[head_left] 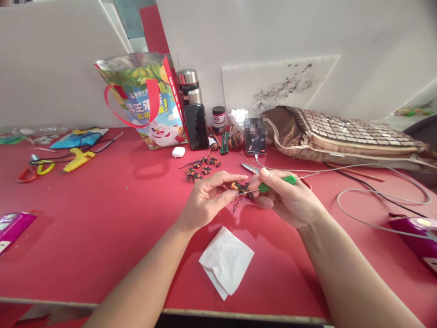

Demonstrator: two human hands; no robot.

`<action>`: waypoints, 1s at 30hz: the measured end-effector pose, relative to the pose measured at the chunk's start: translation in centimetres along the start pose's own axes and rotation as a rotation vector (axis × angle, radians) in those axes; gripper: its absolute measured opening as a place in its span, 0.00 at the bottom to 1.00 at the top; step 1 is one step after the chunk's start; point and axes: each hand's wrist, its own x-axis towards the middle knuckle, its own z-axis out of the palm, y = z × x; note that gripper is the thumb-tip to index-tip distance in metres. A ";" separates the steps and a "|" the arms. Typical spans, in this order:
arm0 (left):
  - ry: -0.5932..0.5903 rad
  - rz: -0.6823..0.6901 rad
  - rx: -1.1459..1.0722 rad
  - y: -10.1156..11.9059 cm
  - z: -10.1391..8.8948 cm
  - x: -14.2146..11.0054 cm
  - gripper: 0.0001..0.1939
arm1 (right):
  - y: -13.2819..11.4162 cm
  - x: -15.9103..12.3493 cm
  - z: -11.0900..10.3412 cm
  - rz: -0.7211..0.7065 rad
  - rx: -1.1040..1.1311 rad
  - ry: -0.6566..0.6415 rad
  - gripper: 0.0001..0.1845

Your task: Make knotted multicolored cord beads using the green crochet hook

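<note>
My right hand (290,196) grips a green-handled crochet hook (277,183), its metal shaft running left into the work. Pinched between the fingers of my left hand (211,195) is a small multicoloured crochet piece (243,186) in dark, orange and red yarn, with loose ends hanging beneath. The hook's tip meets the piece near my left thumb, though the exact stitch is too small to see. Just behind the hands lie several finished-looking crochet pieces (206,170) of the same yarn. A multicoloured yarn ball (236,140) rests farther back, and scissors (250,168) lie partly hidden behind my right hand.
A folded white tissue (227,263) lies in front. Behind stand a printed bag (150,105), a dark phone (196,126), a lit phone (255,139) with a cable, and a jar (219,119). A sequined bag (355,136) is at right, a yellow glue gun (79,159) at left.
</note>
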 end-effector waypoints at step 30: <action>-0.060 -0.368 -0.327 0.1 0.8 0.3 0.10 | 1.1 0.5 0.5 -0.181 0.011 -0.042 0.25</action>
